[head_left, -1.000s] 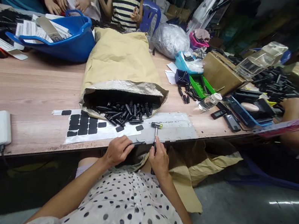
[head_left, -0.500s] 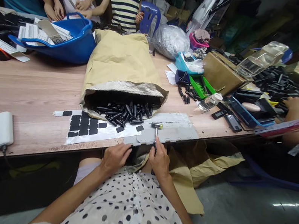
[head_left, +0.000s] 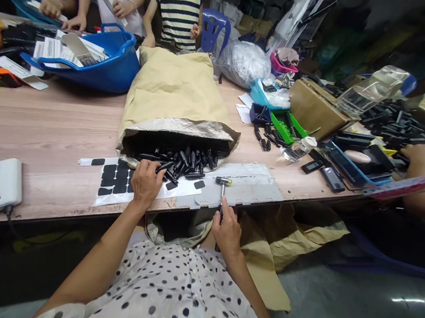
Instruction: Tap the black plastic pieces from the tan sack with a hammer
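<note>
My right hand [head_left: 228,225] is wrapped around the black handle of a small hammer [head_left: 224,182]. Its double-faced head, black at one end and yellowish at the other, lies over a grey board [head_left: 249,182] at the table's edge. My left hand [head_left: 146,183] is at the mouth of a large brown paper sack [head_left: 179,85], its fingers closed on a black pen-like tube [head_left: 164,166]. Many similar black tubes [head_left: 191,162] spill from the sack's opening. Beneath my left hand lies a white sheet with black rounded stickers [head_left: 108,183], partly hidden by the hand.
A white power bank [head_left: 1,185] with a cable lies at left. Behind it stands a blue basin [head_left: 109,68] of white boxes. To the right are a green tray [head_left: 286,125], a clear bottle [head_left: 299,147] and a cardboard box [head_left: 316,108]. Co-workers stand across the table.
My left hand has moved from the table's edge forward to the sack's mouth and closed on a black tube. My right hand still holds the hammer in nearly the same place.
</note>
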The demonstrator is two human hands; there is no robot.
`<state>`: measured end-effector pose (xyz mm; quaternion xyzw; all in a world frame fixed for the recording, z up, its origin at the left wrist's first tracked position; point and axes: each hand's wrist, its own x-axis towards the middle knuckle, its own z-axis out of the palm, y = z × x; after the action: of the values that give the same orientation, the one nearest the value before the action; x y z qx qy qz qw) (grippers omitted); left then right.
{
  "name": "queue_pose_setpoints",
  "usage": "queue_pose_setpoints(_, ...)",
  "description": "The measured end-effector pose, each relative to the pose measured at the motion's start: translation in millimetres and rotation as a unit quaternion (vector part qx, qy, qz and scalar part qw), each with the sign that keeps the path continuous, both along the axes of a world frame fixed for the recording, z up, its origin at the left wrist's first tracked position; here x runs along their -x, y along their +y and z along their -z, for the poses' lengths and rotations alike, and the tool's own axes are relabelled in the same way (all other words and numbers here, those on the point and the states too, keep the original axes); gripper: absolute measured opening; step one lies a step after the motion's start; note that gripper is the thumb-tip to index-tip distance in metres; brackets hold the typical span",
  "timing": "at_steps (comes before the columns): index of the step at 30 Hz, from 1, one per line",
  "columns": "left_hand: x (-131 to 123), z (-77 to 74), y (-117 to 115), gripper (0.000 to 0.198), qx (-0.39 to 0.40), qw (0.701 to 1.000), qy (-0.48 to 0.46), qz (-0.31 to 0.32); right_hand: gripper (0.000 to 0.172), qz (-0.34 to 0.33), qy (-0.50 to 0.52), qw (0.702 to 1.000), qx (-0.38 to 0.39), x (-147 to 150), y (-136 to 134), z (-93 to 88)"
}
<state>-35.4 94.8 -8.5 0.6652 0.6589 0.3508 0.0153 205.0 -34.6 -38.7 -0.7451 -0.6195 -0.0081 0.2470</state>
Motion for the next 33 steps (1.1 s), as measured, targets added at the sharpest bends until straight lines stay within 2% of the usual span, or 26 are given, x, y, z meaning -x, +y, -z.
queue_pose_setpoints(3, -1.3, 1.2, -14.7, 0.018, -0.036, 0.999, -0.026, 0.007, 0.053, -0.004, 0.000, 1.000, -0.001, -1.2, -0.8, 1.4)
queue_pose_setpoints(5, -7.8, 2.3, -26.1, 0.017, -0.035, 0.997, -0.032, 0.053, 0.053, -0.006, 0.006, 1.000, -0.003, -2.4, -1.1, 1.7)
queue_pose_setpoints(8, -23.2, 5.9, -38.2, 0.012, 0.013, 0.989, -0.018, 0.145, 0.055, -0.001, 0.023, 1.000, 0.005, -4.9, -1.6, 1.4)
queue_pose_setpoints(10, -32.2, 8.9, -40.5, 0.009, 0.055, 0.983, -0.010, 0.173, 0.056, 0.000, 0.035, 0.999, 0.015, -6.6, -1.8, 1.2)
queue_pose_setpoints(13, -38.3, 11.8, -37.6, 0.009, 0.092, 0.981, -0.010, 0.173, 0.056, -0.002, 0.050, 0.999, 0.022, -8.0, -1.8, 1.6)
queue_pose_setpoints(18, -38.0, 10.7, -32.4, 0.010, 0.106, 0.978, -0.017, 0.180, 0.056, -0.016, 0.083, 0.996, 0.011, -10.0, -1.4, 0.3)
queue_pose_setpoints(25, -39.6, 10.2, -31.5, 0.011, 0.125, 0.975, -0.014, 0.183, 0.053, -0.028, 0.223, 0.974, 0.014, -16.7, -7.8, -18.8)
queue_pose_setpoints(33, -41.3, 6.4, -32.0, 0.016, 0.140, 0.970, -0.009, 0.197, 0.051, -0.122, 0.333, 0.934, 0.053, 15.9, -20.5, -38.7)
